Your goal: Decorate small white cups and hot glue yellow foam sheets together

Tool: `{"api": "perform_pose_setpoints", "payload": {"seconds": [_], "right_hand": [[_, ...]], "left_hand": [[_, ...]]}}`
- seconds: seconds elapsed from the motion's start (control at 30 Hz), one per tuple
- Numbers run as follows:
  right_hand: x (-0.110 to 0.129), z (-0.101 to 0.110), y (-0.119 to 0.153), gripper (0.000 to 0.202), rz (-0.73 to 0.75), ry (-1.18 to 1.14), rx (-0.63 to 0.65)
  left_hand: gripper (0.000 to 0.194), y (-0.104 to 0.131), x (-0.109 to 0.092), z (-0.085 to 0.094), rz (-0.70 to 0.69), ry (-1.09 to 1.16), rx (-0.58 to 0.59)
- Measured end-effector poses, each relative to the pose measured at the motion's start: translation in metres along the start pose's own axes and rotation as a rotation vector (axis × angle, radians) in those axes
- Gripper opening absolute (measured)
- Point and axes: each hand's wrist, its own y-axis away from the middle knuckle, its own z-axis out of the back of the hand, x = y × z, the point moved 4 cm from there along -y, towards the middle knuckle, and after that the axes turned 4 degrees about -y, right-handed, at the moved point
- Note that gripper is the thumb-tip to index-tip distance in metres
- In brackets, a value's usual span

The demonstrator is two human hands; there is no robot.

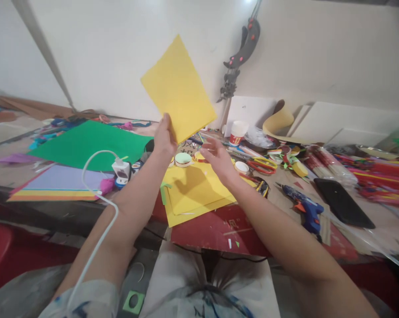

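My left hand [166, 139] is closed on the lower corner of a yellow craft sheet [182, 88], which it holds up tilted above the table. Thumb on the near face, the other fingers mostly hidden behind it. Lower and to the right, my right hand [215, 157] hovers with its fingers apart and slightly bent, holding nothing that I can see. Beneath it more yellow sheets [199, 190] lie on a red board [215, 229]. Small round tubs, one with a pale green top [183, 159] and a white one [241, 167], stand just behind those sheets.
On the left are a large green sheet [89, 143], a stack of coloured sheets [56, 179] and a white charger [121, 170] with its cable crossing my left arm. To the right lie scissors [264, 165], a blue glue gun [305, 205], a black phone [343, 203] and bundled pipe cleaners [381, 179].
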Motion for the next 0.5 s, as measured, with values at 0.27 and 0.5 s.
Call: {"api": "perform_pose_setpoints", "payload": {"seconds": [0.27, 0.5], "right_hand": [[-0.012, 0.01, -0.008, 0.041, -0.091, -0.536, -0.21], [-0.021, 0.048, -0.018, 0.038, -0.07, -0.49, -0.342]], "left_hand": [[0.019, 0.054, 0.048, -0.029, 0.183, -0.03, 0.138], [0.02, 0.038, 0.03, -0.02, 0.181, -0.117, 0.08]]}}
